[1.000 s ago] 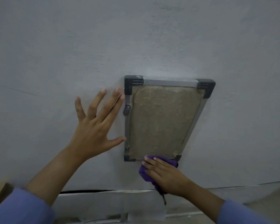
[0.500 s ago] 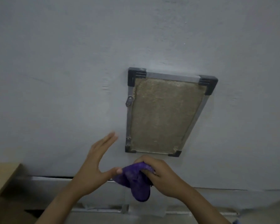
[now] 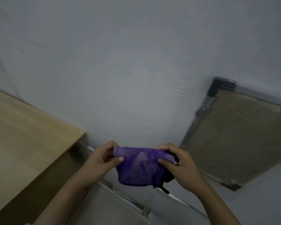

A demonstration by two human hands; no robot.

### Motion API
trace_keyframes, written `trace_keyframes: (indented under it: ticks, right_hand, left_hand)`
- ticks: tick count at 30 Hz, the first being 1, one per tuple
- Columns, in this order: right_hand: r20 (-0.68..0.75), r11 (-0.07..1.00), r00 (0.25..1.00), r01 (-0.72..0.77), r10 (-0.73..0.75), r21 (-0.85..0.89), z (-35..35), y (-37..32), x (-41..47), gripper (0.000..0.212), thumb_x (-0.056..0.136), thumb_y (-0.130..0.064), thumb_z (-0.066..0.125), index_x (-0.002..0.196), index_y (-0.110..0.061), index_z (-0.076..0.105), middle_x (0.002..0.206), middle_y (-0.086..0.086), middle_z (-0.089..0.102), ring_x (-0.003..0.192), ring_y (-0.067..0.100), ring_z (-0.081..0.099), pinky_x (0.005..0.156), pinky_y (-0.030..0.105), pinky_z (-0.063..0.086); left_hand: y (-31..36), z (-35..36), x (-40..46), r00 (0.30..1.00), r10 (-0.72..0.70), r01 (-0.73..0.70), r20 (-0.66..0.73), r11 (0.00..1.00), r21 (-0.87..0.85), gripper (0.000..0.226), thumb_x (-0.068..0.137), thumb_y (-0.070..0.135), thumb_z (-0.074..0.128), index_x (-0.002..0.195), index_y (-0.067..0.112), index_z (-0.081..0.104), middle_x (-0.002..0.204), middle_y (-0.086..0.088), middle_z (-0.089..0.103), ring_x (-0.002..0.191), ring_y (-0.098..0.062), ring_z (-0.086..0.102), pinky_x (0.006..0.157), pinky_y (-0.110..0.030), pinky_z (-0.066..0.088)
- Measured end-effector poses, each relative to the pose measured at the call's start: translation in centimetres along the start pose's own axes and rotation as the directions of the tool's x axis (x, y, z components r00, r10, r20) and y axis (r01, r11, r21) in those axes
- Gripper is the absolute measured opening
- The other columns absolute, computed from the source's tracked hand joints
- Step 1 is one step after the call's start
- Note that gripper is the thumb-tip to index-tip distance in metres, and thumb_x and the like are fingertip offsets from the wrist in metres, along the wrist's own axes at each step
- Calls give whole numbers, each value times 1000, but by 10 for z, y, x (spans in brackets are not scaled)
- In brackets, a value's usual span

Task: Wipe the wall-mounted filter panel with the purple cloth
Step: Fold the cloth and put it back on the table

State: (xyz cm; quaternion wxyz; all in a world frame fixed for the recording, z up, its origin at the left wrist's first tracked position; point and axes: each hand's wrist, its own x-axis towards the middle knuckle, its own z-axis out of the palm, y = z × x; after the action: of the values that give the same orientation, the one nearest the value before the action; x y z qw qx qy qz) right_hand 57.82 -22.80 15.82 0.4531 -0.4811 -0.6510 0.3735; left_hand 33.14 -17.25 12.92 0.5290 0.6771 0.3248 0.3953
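Observation:
The purple cloth (image 3: 137,168) hangs stretched between both hands, low in the middle of the view and away from the wall. My left hand (image 3: 102,159) pinches its left top corner. My right hand (image 3: 177,161) grips its right end, where a dark tag dangles. The filter panel (image 3: 237,135) is on the wall to the right, a dusty brown mesh in a grey metal frame with black corner pieces; its right part is cut off by the view's edge. Neither hand touches the panel.
A light wooden cabinet top (image 3: 23,135) stands at the left against the grey wall (image 3: 120,62). A metal rail (image 3: 128,200) runs diagonally along the wall's base below my hands.
My right hand pulled the cloth off the panel's bottom edge. My left hand left the wall and took hold of the cloth. The view swung left, so the panel now sits at the right.

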Motion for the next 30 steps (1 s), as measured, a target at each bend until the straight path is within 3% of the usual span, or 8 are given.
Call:
trace_keyframes:
  ticks: [4, 8, 11, 13, 15, 21, 25, 30]
  right_hand:
    - [-86, 983, 993, -61, 76, 171, 47, 11, 38, 25, 79, 6, 69, 91, -15, 67, 89, -2, 73, 83, 9, 67, 70, 16, 51]
    - [-2, 897, 990, -127, 142, 423, 104, 13, 95, 29, 71, -8, 80, 96, -10, 66, 88, 4, 72, 81, 16, 66, 68, 21, 53]
    - [161, 688, 969, -245, 186, 683, 149, 17, 135, 65, 56, -26, 90, 112, -10, 62, 103, 11, 69, 93, 23, 65, 76, 33, 55]
    - [324, 510, 911, -411, 254, 756, 199, 31, 155, 92, 55, -35, 91, 128, 3, 50, 125, 24, 58, 115, 36, 55, 98, 51, 44]
    - [418, 453, 865, -501, 277, 738, 249, 46, 164, 91, 61, -33, 88, 130, 9, 47, 131, 29, 52, 121, 39, 49, 107, 55, 33]
    - [254, 489, 858, -472, 447, 734, 333, 81, 198, 34, 86, -9, 61, 118, -1, 57, 108, 13, 70, 92, 21, 68, 72, 31, 56]
    - [87, 866, 920, -390, 383, 311, 351, 101, 232, 14, 94, -12, 56, 105, -19, 62, 98, -6, 72, 88, 9, 66, 73, 19, 50]
    - [160, 934, 922, -357, 352, 2, 373, 129, 273, 6, 96, -13, 56, 90, -14, 59, 82, -7, 61, 75, 7, 57, 62, 13, 42]
  left_hand:
    - [-4, -35, -4, 981, 72, -52, -183, 993, 110, 23, 87, 26, 56, 88, 4, 50, 82, -2, 62, 74, -15, 61, 63, -28, 48]
    - [-4, -90, -9, 931, 151, -108, -332, 983, 146, 31, 85, 46, 50, 89, 15, 48, 78, 7, 58, 66, -3, 53, 57, -18, 41]
    - [-1, -133, -9, 899, 232, -157, -371, 963, 221, 21, 88, 44, 47, 89, 23, 48, 80, 13, 57, 66, 3, 52, 57, -13, 40]
    - [-5, -171, -7, 903, 265, -145, -339, 929, 340, 15, 91, 41, 46, 90, 27, 46, 80, 18, 57, 66, 2, 54, 59, -10, 40]
    - [-14, -205, -4, 925, 231, -81, -302, 896, 437, 14, 94, 40, 46, 88, 27, 44, 76, 18, 57, 63, -1, 54, 57, -11, 38]
    - [-72, -287, -13, 861, -17, 217, -509, 916, 336, 15, 99, 32, 42, 86, 24, 41, 73, 8, 59, 63, 1, 57, 53, -11, 40]
    - [-121, -302, -24, 683, -254, 406, -685, 911, 67, 14, 100, 27, 40, 89, 20, 42, 81, 0, 55, 62, -3, 54, 50, -11, 40]
    - [-168, -297, -24, 482, -555, 427, -677, 824, -371, 22, 102, 29, 37, 108, 8, 41, 96, -3, 54, 83, -16, 58, 68, -34, 49]
